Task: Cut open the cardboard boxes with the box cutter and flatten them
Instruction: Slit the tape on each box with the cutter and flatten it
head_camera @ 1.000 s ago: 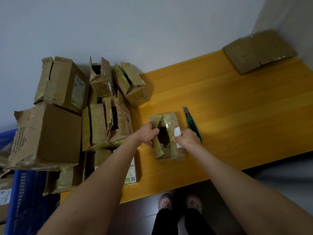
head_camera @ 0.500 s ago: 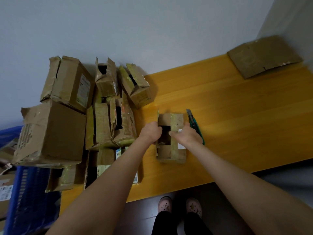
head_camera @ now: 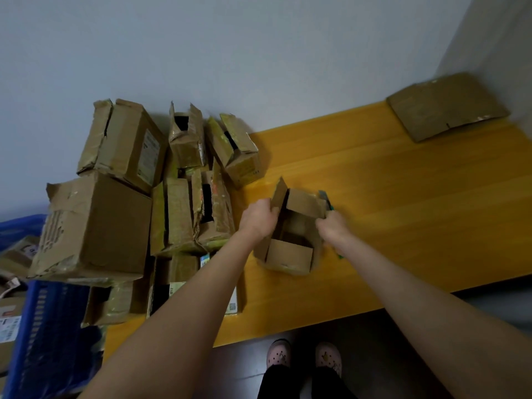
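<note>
A small cardboard box [head_camera: 290, 254] stands on the yellow table [head_camera: 403, 197] with its top flaps spread apart and its inside showing. My left hand [head_camera: 257, 217] grips the left flap. My right hand [head_camera: 334, 230] grips the right side of the box. The green box cutter [head_camera: 326, 198] lies on the table just behind my right hand, mostly hidden by it and by the box.
A pile of several worn cardboard boxes [head_camera: 121, 197] fills the table's left end against the wall. A flattened box [head_camera: 446, 108] lies at the far right corner. A blue crate [head_camera: 37, 326] stands at the lower left. My feet [head_camera: 302, 358] show below the table's front edge.
The box's top flaps have been pulled wide apart, so the box is now open. Both hands moved outward with the flaps. The view shifted slightly.
</note>
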Motion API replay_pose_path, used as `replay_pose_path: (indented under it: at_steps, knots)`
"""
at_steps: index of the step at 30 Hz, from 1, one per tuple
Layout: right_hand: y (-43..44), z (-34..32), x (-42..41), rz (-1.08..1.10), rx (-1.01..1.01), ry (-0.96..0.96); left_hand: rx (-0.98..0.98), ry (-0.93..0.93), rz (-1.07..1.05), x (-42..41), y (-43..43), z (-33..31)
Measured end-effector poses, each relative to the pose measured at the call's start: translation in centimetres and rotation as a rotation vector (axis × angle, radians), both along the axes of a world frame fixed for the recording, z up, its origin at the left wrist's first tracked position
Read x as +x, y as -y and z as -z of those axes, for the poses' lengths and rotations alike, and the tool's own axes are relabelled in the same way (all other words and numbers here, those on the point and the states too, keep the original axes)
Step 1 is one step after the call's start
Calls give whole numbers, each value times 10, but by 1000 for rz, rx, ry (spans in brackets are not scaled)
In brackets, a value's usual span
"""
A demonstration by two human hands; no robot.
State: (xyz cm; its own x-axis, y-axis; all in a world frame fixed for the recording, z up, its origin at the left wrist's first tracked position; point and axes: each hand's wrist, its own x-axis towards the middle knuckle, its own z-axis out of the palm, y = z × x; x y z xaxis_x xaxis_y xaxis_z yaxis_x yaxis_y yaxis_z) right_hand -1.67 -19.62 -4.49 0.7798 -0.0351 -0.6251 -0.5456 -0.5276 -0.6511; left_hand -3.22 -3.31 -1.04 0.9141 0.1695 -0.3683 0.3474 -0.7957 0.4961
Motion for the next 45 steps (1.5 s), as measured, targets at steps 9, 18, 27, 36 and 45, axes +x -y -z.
replay_pose_path:
  at_steps: [9,18,27,36,45]
  knots:
    - [20,6,-14,307,215,-54,-118,-41,-1,1,-13,-9]
    - [6,-34,4,-433,-675,302,270,76,416,15,20,-36]
    - [30,-36,13,29,-253,300,181,376,-217,1,3,-35]
    - [46,-80,0,127,66,371,-148,122,-180,2,-9,-52]
    - [91,-84,3,344,821,185,-1113,-78,-158,-5,-45,-90]
